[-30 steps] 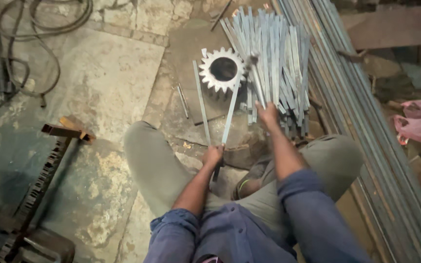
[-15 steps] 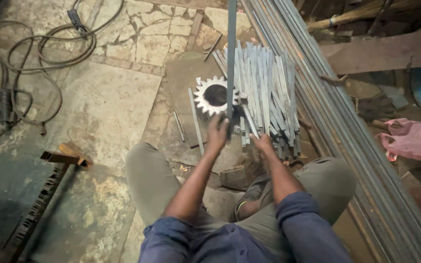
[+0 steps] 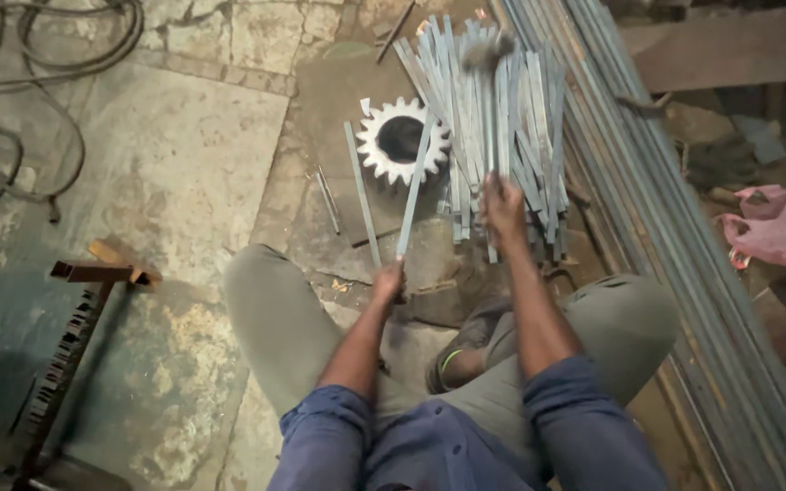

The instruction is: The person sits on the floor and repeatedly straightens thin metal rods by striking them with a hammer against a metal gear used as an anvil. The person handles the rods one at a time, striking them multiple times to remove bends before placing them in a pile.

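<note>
Flat steel strip (image 3: pixel 414 186) first: 1 narrow grey bar, its near end pinched in my left hand (image 3: pixel 387 280), its far end laid across the toothed gear wheel (image 3: pixel 401 141). It runs from near-left up to far-right, tilted, and the gear appears to serve as a rest, likely an anvil, under the far part.

Left hand is closed around the strip's near end, fingers wrapped, holding it steady on the gear.

Right hand (image 3: pixel 503 205) is clenched on a handle; the tool rises away from me and ends in a blurred dark head (image 3: pixel 482 50) at the far side, so I read it as a hammer held high. The blur hides its exact shape.

Just right of the gear lies a fanned pile of similar strips (image 3: pixel 511 136), close to the right hand, probably so they are within easy reach. 1 loose strip (image 3: pixel 361 195) lies left of the gear, beside 2 thin rods (image 3: pixel 326 200).

Further right, long steel bars (image 3: pixel 684 236) run near to far along the floor. A pink cloth (image 3: pixel 775 227) sits beyond them. Far left: coiled cables (image 3: pixel 38 64). Near left: a rusty metal frame (image 3: pixel 93 273) on the stained concrete floor (image 3: pixel 175 164).
</note>
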